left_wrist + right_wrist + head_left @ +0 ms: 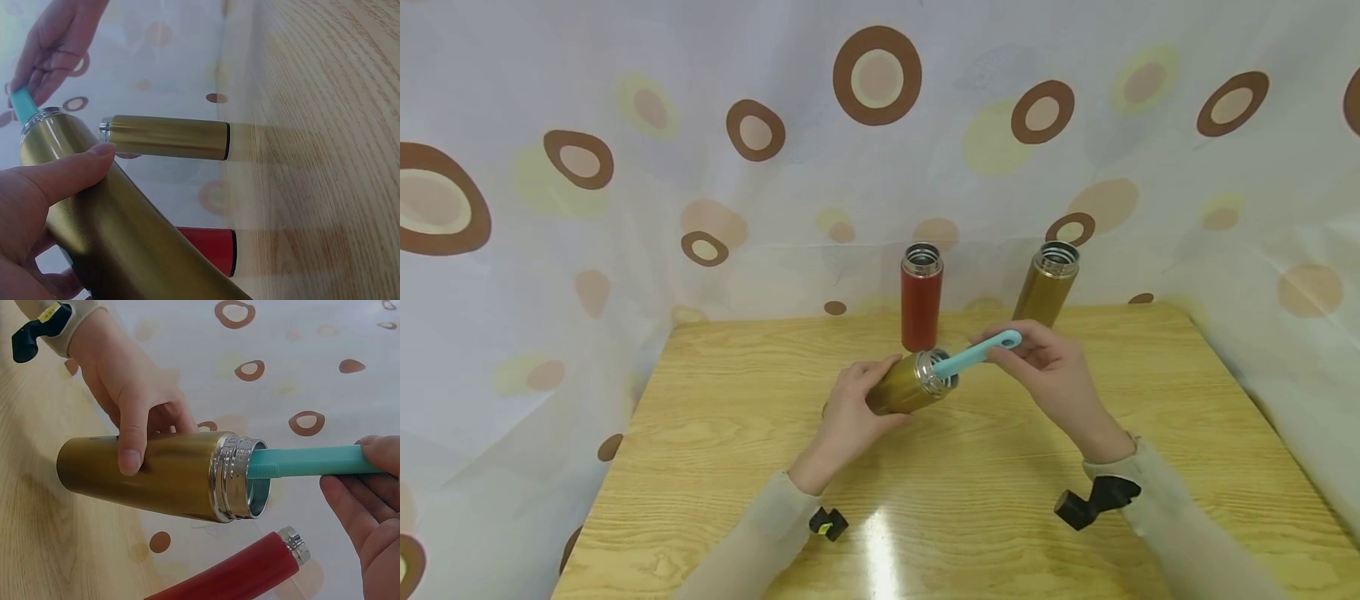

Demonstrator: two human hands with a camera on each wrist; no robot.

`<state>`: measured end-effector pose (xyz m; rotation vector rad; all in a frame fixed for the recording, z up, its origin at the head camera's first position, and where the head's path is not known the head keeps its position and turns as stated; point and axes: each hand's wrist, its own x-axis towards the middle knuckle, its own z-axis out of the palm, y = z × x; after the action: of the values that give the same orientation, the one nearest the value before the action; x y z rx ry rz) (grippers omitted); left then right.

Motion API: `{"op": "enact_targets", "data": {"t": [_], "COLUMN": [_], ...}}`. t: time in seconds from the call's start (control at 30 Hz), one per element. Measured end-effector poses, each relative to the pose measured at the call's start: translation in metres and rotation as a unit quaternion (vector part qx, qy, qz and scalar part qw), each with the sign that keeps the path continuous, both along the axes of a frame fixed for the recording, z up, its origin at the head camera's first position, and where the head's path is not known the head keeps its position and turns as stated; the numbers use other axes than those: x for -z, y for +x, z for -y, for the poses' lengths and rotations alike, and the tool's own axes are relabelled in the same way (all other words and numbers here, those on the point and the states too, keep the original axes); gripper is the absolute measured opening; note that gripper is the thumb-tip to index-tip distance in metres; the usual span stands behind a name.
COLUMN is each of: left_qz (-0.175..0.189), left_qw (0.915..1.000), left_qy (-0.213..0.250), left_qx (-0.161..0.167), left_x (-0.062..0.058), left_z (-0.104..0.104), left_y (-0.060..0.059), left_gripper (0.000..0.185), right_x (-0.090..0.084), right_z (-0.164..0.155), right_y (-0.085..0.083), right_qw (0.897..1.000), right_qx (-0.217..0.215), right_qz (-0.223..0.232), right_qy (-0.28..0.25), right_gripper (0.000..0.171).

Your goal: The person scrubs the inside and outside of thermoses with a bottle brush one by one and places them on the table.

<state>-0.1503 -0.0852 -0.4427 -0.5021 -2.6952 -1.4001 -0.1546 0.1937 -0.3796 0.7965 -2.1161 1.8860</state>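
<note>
Open gold flask (180, 478) tilted; teal handle (312, 461) partly inside.

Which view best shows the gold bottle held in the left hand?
Right wrist: the gold bottle shows lengthwise from base to open mouth, the left hand covering only part. In the head view, that hand hides much of the bottle's lower body. The left wrist view is close, but the frame cuts off its base.

A small screened-off booth, in what kind of building cannot be told: in the head view, pale sheeting (940, 167) printed with brown rings encloses a wood-grain tabletop (1000, 492) at nine, twelve and three o'clock
</note>
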Motion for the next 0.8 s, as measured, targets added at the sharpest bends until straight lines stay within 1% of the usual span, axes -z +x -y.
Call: {"op": "enact_targets", "data": {"t": [0.2,0.4,0.53,0.73,0.8], "left_qz": [-0.004,-0.006,-0.008,-0.002,0.001], "left_qw": [1.0,0.9999,0.9999,1.0,1.0], "left_qy": [-0.001,-0.005,0.0,0.004,0.004], "left_qx": [0.002,0.008,0.011,0.002,0.0], "left_x": [0.0,-0.001,-0.001,0.0,0.001], "left_z": [0.0,0.0,0.0,0.002,0.003], "left_y": [0.0,-0.001,-0.002,-0.001,-0.001], "left_gripper": [0.081,0.082,0.082,0.081,0.081], "right_x": [-0.001,-0.001,0.0,-0.006,-0.008], "right_z": [-0.001,-0.001,-0.002,-0.01,-0.012], "right_y": [0.0,0.001,0.0,0.001,0.001], "right_qw": [1.0,0.998,0.999,0.998,0.998], "right_qx": [-0.005,-0.013,-0.01,-0.049,-0.052], "right_qz": [0.006,0.022,0.022,0.031,0.031], "right_qy": [0.027,0.057,0.049,0.009,-0.004], "right_gripper": [0.021,0.021,0.018,0.016,0.016]}}
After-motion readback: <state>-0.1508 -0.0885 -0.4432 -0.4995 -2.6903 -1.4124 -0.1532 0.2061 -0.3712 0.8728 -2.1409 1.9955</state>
